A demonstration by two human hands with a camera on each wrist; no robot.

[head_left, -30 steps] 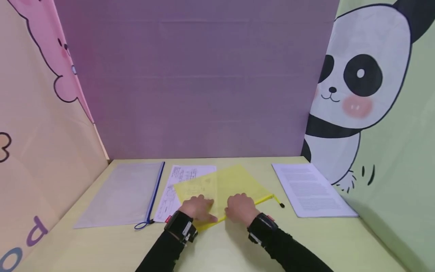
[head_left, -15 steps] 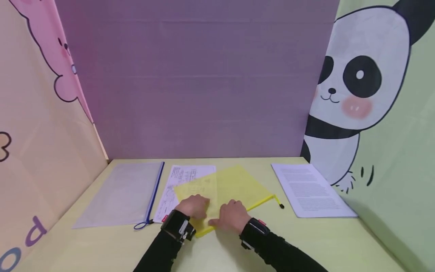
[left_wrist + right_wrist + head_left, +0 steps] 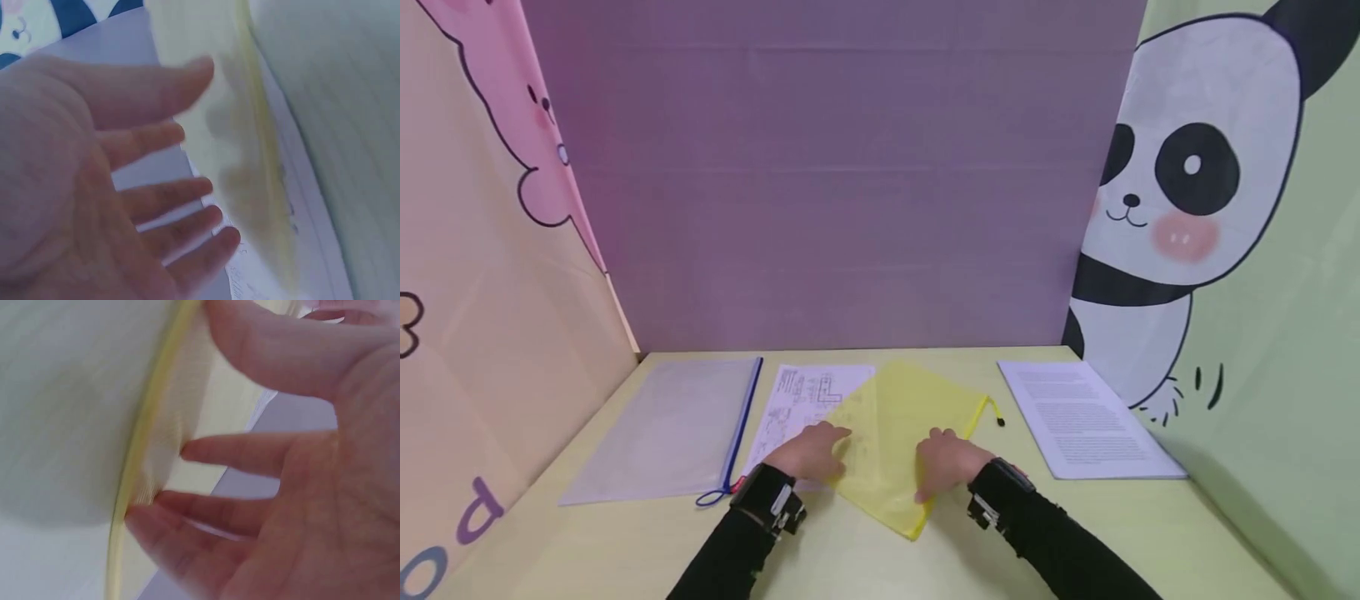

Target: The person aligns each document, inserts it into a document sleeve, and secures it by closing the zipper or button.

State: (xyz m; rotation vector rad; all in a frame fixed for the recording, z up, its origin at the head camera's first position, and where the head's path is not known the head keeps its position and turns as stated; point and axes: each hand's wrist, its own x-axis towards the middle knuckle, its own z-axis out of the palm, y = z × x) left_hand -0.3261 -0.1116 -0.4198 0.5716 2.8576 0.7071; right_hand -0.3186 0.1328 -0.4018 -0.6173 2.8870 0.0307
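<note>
A translucent yellow zip pouch [image 3: 895, 433] lies turned at an angle in the middle of the table, one corner pointing toward me. It partly covers a printed sheet [image 3: 786, 408]. My left hand [image 3: 808, 454] is at the pouch's left edge, and its fingers [image 3: 169, 197] are spread in the left wrist view. At the zipped right edge is my right hand [image 3: 951, 462]; in the right wrist view its fairly straight fingertips [image 3: 140, 519] touch the pouch beside the yellow zip [image 3: 147, 419]. A cord with a black end [image 3: 1000, 421] hangs off the far right corner.
A clear pouch with a blue zip [image 3: 662, 429] lies on the left, its blue cord loop [image 3: 709, 498] toward me. To the right is a stack of printed paper [image 3: 1086, 421]. A purple panel [image 3: 850, 183] closes off the back of the table [image 3: 865, 575].
The yellow pouch has turned, its near corner swinging right and toward me. My right hand first moved left, then back right to the zipped edge. My left hand has shifted slightly left.
</note>
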